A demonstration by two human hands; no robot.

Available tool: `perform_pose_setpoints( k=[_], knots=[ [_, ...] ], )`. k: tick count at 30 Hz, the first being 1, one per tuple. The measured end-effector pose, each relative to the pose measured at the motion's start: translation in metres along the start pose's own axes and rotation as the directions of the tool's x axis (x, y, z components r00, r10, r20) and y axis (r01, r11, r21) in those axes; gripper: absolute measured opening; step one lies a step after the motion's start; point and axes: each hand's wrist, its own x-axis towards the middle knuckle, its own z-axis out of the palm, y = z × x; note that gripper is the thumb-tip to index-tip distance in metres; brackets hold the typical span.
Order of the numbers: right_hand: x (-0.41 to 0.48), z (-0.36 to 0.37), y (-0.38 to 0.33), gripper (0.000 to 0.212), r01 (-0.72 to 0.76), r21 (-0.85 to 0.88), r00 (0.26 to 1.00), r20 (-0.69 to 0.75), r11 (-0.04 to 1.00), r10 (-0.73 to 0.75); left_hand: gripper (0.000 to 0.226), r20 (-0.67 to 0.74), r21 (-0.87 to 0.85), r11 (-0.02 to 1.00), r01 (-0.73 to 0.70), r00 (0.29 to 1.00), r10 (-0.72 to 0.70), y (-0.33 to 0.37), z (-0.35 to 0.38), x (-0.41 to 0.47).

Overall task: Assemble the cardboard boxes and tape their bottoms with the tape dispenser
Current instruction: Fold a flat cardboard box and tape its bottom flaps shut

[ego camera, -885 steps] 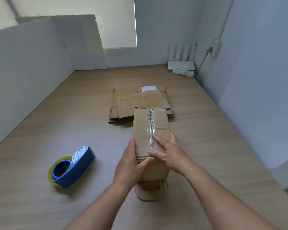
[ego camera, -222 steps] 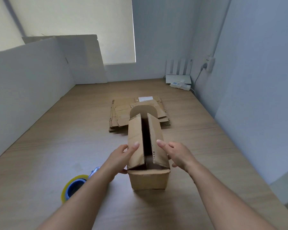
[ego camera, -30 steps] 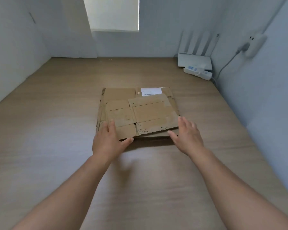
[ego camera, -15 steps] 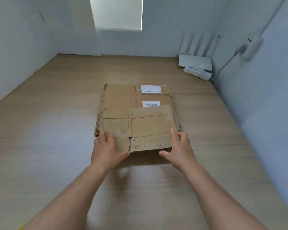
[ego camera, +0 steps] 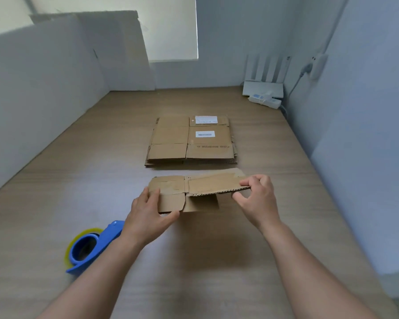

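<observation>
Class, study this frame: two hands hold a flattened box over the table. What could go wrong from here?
1. The right hand pinches the flattened box at one raised edge, and the left hand grips the other end; opened unevenly, it might skew or crease.
2. The tape dispenser lies close beside the left forearm; a sweep could knock it away.

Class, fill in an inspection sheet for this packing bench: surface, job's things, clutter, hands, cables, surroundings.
Surface: wooden table, light grain.
Job's things: flattened box held in both hands; stack of flat boxes behind it; tape dispenser lying near left.
Clutter: nothing seen.
Hands: left hand grips the box's near-left corner; right hand pinches its right edge.
Cables: power strip and wall cable in far right corner, beside router.
Surroundings: white boards on left; window blind behind.
</observation>
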Motion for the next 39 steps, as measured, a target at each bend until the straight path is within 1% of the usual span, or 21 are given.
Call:
perform_pose_setpoints(
  k=[2, 4, 5, 7, 10, 12, 14, 16, 19, 21, 23, 25, 27, 28, 30, 32, 33, 34, 36, 38, 39],
  knots=[
    [-0.007, -0.007, -0.002, 0.034, 0.005, -0.043, 1.0, 0.017, 0.999, -0.004, 0.065, 0.003, 0.004, 1.0, 0.018, 1.0, -0.018, 0.004, 0.0, -0.006],
    [-0.012, -0.011, -0.004, 0.04, -0.003, -0.108, 0.999, 0.037, 0.994, 0.007, 0.037, -0.04, -0.061, 0.998, 0.029, 0.999, -0.031, 0.007, -0.002, -0.008],
    [-0.015, -0.013, -0.004, 0.043, -0.015, -0.134, 0.998, 0.052, 0.991, 0.022, 0.029, -0.083, -0.11, 0.994, 0.025, 0.996, -0.034, 0.007, -0.002, -0.007],
    [-0.022, -0.014, -0.006, 0.053, -0.059, -0.162, 0.991, 0.107, 0.985, 0.077, 0.033, -0.135, -0.166, 0.986, 0.014, 0.99, -0.037, 0.004, -0.006, -0.008],
    [-0.031, -0.011, -0.012, 0.069, -0.131, -0.212, 0.969, 0.181, 0.969, 0.171, 0.046, -0.082, -0.171, 0.984, -0.044, 0.996, 0.03, -0.003, -0.009, -0.009],
    [-0.034, -0.006, -0.02, 0.069, -0.172, -0.259, 0.962, 0.162, 0.95, 0.218, 0.056, -0.024, -0.136, 0.989, -0.052, 0.999, 0.049, -0.007, -0.01, -0.01],
    [-0.034, 0.0, -0.028, 0.065, -0.242, -0.272, 0.944, 0.157, 0.931, 0.291, 0.058, 0.01, -0.098, 0.994, -0.055, 0.998, 0.056, -0.014, -0.01, -0.009],
    [-0.033, 0.007, -0.033, 0.067, -0.356, -0.235, 0.892, 0.205, 0.905, 0.404, 0.053, 0.038, -0.076, 0.992, -0.097, 0.994, 0.1, -0.021, -0.01, -0.008],
    [-0.037, 0.018, -0.037, 0.071, -0.493, -0.18, 0.795, 0.306, 0.851, 0.524, 0.056, 0.054, -0.043, 0.991, -0.129, 0.99, 0.131, -0.028, -0.008, -0.006],
    [-0.04, 0.022, -0.039, 0.067, -0.555, -0.177, 0.74, 0.341, 0.813, 0.58, 0.057, 0.036, -0.028, 0.989, -0.143, 0.989, 0.144, -0.031, -0.005, -0.005],
    [-0.042, 0.027, -0.043, 0.055, -0.598, -0.194, 0.704, 0.338, 0.778, 0.625, 0.059, 0.048, -0.04, 0.986, -0.159, 0.986, 0.161, -0.035, 0.0, -0.005],
    [-0.042, 0.03, -0.046, 0.041, -0.587, -0.253, 0.717, 0.279, 0.769, 0.639, 0.056, 0.064, -0.038, 0.988, -0.15, 0.986, 0.153, -0.039, 0.005, -0.005],
    [-0.045, 0.03, -0.049, 0.023, -0.559, -0.247, 0.782, 0.161, 0.792, 0.602, 0.042, 0.005, -0.054, 0.985, -0.162, 0.987, 0.162, -0.043, 0.01, -0.003],
    [-0.046, 0.029, -0.049, 0.02, -0.529, -0.187, 0.83, 0.092, 0.828, 0.55, 0.037, -0.028, -0.06, 0.986, -0.157, 0.987, 0.156, -0.044, 0.01, -0.003],
    [-0.049, 0.025, -0.049, 0.02, -0.392, -0.076, 0.92, -0.023, 0.917, 0.391, 0.031, -0.09, 0.0, 0.988, -0.156, 0.984, 0.156, -0.047, 0.008, -0.004],
    [-0.048, 0.018, -0.055, 0.015, -0.242, 0.036, 0.963, -0.114, 0.97, 0.245, 0.028, -0.171, 0.086, 0.977, -0.193, 0.964, 0.205, -0.049, 0.004, -0.004],
    [-0.047, 0.013, -0.06, 0.016, -0.187, 0.072, 0.967, -0.16, 0.98, 0.196, 0.027, -0.212, 0.062, 0.977, -0.204, 0.954, 0.213, -0.048, 0.0, -0.006],
    [-0.046, 0.009, -0.065, 0.023, -0.153, 0.091, 0.964, -0.203, 0.984, 0.169, 0.026, -0.244, -0.007, 0.977, -0.212, 0.948, 0.204, -0.046, -0.004, -0.007],
    [-0.042, 0.002, -0.073, 0.049, -0.153, 0.09, 0.956, -0.238, 0.984, 0.17, 0.023, -0.253, -0.231, 0.953, -0.194, 0.958, 0.133, -0.038, -0.014, -0.006],
    [-0.036, -0.003, -0.074, 0.069, -0.269, 0.032, 0.949, -0.163, 0.963, 0.271, 0.023, -0.213, -0.422, 0.896, -0.139, 0.976, 0.051, -0.034, -0.024, -0.002],
    [-0.034, -0.005, -0.072, 0.067, -0.331, -0.024, 0.939, -0.106, 0.943, 0.327, 0.022, -0.192, -0.481, 0.87, -0.109, 0.981, 0.017, -0.033, -0.029, 0.0]
  ],
)
